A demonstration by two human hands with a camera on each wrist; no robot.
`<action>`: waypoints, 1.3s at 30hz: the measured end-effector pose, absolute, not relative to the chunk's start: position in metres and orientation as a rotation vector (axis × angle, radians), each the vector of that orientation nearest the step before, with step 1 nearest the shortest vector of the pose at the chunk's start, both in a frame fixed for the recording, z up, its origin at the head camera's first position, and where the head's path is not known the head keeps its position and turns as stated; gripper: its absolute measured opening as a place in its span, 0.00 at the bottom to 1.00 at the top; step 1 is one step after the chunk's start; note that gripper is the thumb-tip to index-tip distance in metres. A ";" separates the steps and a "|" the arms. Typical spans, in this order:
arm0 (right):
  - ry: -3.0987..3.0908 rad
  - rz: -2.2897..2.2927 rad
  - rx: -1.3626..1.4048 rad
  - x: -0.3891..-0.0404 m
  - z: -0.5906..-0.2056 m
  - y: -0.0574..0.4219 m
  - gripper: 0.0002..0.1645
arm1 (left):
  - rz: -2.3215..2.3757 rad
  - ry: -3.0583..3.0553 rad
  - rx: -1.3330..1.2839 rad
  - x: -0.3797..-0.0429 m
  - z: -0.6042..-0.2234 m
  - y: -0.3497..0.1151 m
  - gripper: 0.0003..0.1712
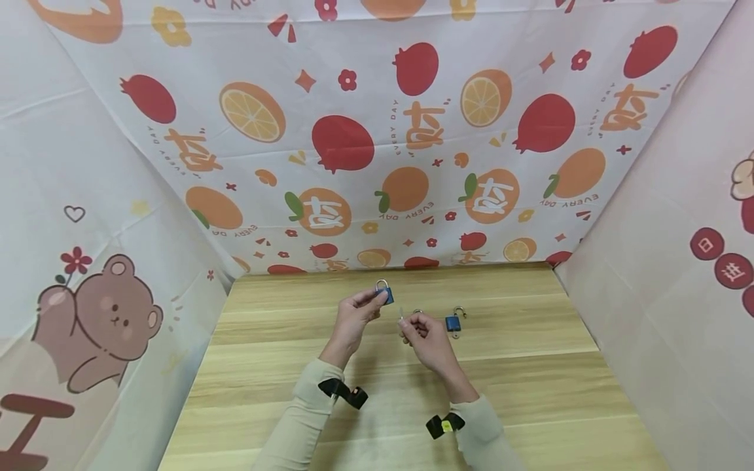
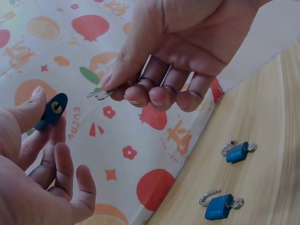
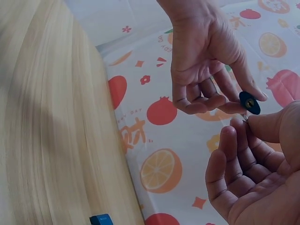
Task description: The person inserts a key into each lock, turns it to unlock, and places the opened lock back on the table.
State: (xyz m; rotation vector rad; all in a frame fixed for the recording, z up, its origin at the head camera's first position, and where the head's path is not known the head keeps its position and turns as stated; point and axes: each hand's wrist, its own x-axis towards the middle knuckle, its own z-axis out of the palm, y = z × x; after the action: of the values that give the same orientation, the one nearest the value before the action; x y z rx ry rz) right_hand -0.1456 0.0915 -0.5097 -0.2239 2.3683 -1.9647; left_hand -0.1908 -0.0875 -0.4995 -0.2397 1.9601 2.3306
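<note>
My left hand (image 1: 351,322) pinches a small blue padlock (image 1: 388,294) between thumb and fingers, its silver shackle pointing up in the head view. In the left wrist view the round keyhole (image 2: 56,108) in the padlock's base faces my right hand (image 2: 173,51). The right thumb and forefinger pinch small silver keys (image 2: 99,95), apart from the keyhole in that view; how many is hard to tell. Two more blue padlocks, one nearer (image 2: 219,207) and one farther (image 2: 236,152), lie on the table with shackles swung open and a key in each.
A wood-grain table (image 1: 253,366) lies beneath both hands. Its back edge meets a fruit-printed cloth wall (image 1: 365,72), and pale cloth walls stand at the left (image 1: 35,170) and right (image 1: 660,216). Each forearm wears a black wrist camera strap.
</note>
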 end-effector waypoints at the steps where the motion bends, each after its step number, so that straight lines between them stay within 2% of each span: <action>1: 2.372 -1.953 -0.224 -0.144 -0.506 0.091 0.13 | 2.324 1.966 -0.234 -0.190 -0.499 -0.087 0.23; 5: 2.354 -1.915 -0.266 -0.139 -0.492 0.091 0.11 | 2.307 1.972 -0.227 -0.191 -0.500 -0.086 0.19; 9: 2.342 -1.922 -0.268 -0.140 -0.496 0.090 0.11 | 2.307 1.953 -0.229 -0.191 -0.500 -0.085 0.17; 15: 2.368 -1.959 -0.284 -0.145 -0.509 0.088 0.11 | 2.336 1.918 -0.236 -0.192 -0.499 -0.084 0.18; 30: 2.366 -1.914 -0.300 -0.147 -0.511 0.084 0.13 | 2.331 1.961 -0.264 -0.190 -0.504 -0.084 0.20; 39: 2.381 -1.888 -0.326 -0.149 -0.512 0.083 0.13 | 2.330 1.935 -0.246 -0.187 -0.504 -0.083 0.14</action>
State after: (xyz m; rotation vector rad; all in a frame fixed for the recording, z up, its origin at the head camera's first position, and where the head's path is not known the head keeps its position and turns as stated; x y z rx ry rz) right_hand -0.1494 0.0829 -0.5117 -0.3262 2.3814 -1.8881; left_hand -0.1872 -0.0834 -0.5038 -0.2465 1.9351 2.3299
